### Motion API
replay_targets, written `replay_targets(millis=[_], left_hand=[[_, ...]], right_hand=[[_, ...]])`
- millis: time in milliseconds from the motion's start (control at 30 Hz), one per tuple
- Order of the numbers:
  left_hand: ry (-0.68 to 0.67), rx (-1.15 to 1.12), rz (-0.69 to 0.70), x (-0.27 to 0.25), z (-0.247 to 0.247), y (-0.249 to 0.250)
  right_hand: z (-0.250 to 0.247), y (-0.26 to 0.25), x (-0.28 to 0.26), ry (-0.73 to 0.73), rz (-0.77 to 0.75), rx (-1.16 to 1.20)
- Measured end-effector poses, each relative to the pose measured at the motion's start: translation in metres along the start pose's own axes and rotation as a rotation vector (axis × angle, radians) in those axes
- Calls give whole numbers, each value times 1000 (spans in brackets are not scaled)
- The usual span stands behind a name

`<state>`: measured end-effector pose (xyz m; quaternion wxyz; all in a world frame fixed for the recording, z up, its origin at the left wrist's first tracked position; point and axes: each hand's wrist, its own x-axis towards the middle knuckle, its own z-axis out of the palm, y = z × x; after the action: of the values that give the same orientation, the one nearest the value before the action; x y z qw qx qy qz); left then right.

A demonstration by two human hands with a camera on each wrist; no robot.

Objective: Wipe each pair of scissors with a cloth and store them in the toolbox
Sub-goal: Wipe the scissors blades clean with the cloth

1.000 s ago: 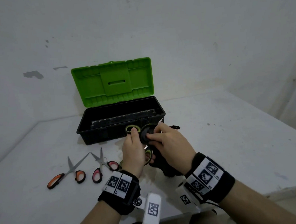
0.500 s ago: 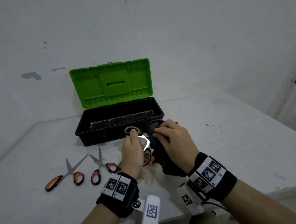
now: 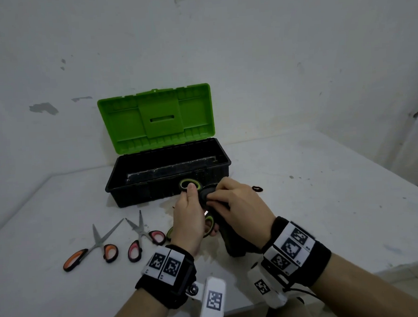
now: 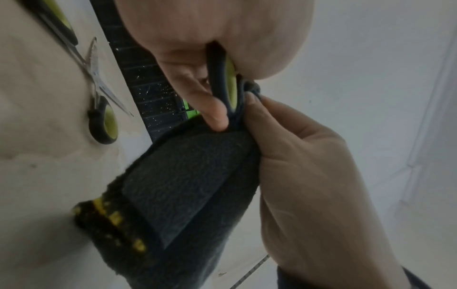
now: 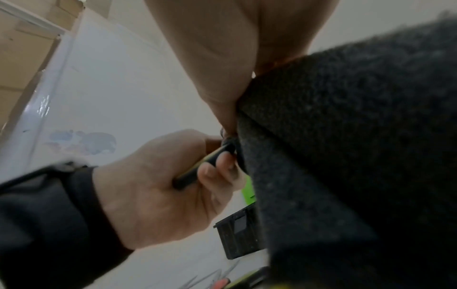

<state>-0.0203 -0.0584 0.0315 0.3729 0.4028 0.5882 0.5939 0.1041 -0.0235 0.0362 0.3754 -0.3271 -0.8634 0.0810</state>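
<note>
a: hands first. what is each one gripping?

b: left hand (image 3: 188,217) is curling its fingers round the green-handled scissors (image 3: 189,184), thumb pressing at one finger loop, and is holding them up just in front of the toolbox (image 3: 132,186). right hand (image 3: 237,206) is pinching the dark cloth (image 4: 188,176) over the blades, fingers bent, thumb and fingertips squeezing the fabric. the cloth is hanging down below that hand towards the table (image 3: 326,200).

a: is the left wrist view agreeing with that?

b: yes, the scissor handle is sitting between the left fingers (image 4: 210,109), with the cloth folded against it. how far the blades are apart i cannot tell, since the cloth is covering them.

a: and the surface, the room?

b: white tabletop, stained near the hands, standing against a white wall (image 3: 270,58) with scuffed patches.

a: what else is lying around, going left to right?

b: orange-handled scissors (image 3: 91,251) are lying open at the left, pink-handled scissors (image 3: 144,239) just beside them, also open. another green handle (image 3: 170,233) is peeking out beside the left hand. the toolbox is standing open behind, green lid (image 3: 156,118) tilted back, black tub in front of it. a small black ring (image 3: 257,188) is lying on the table right of the hands.
</note>
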Motion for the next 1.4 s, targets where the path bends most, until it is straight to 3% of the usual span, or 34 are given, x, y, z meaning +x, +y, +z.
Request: replay_targets(millis=[233,400,467,733,867,967,1100,1333,1400], left_hand=[[19,15,14,-9,0,3],[5,-5,-4,0,-1,3],[7,10,0,1,-1,2],[64,14,5,5,-6,-6],[54,31,-2,6,-3,-4],[35,41,7,9,-2,-9],[47,51,36,6,-4,-11],[30,10,20,-4,-3,-3],[19,2,20,-1,0,-7]], right_hand=[[-10,12,10,70,157,-19],[-12,0,4,-29,-7,-12],[-7,-1,-1,-66,-4,-39],[-17,13,2,-5,210,-54],[-15,-2,0,90,93,5],[-9,-9,-4,11,-7,-30],[-5,-4,-6,-49,-11,-33],[-8,0,-10,60,18,-48],[-4,-6,-9,23,-15,-63]])
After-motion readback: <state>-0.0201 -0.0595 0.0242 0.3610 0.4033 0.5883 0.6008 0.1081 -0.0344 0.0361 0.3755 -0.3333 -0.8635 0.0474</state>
